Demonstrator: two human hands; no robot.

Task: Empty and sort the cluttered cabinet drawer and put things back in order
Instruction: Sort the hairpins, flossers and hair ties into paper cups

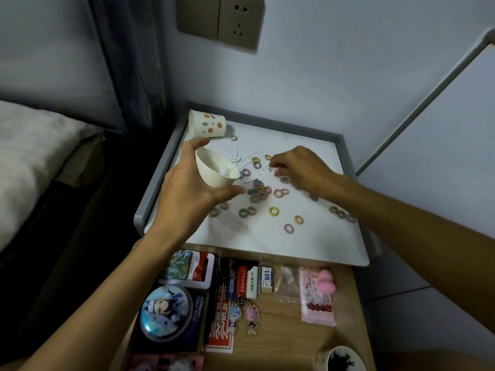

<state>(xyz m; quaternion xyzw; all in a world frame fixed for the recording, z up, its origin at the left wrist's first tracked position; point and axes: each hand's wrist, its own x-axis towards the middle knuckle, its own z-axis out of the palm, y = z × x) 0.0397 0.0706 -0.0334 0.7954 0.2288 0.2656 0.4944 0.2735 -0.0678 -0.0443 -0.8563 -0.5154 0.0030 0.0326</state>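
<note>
A: Starting with the hands: what does the left hand (187, 188) have?

B: Its fingers and thumb are curled round a plain white cup (214, 171), tipped with its mouth toward the far right, above the left part of the cabinet top (308, 245). Something white lies inside; I cannot tell what.

A: And the right hand (300, 170)?

B: Low over the middle of the top, fingertips drawn together and pinching a thin white piece (273, 169).

A: Where is the clutter?

B: Small hair ties (273, 211) in several colours lie scattered over the white top, thickest just right of the held cup. A few more thin white bits lie on the far side of that heap. A patterned cup (207, 124) lies on its side in the far left corner.

A: The drawer (284, 333)?

B: Pulled open on the near side, under the top. At its left sit a round tin (166, 310) and a flat tin (187, 266); two keychains (246, 311) lie in the middle, erasers (266, 279) beyond them, and a pink packet (317, 298) at the right. A cup of dark stuff (342, 358) stands at the near right edge.
</note>
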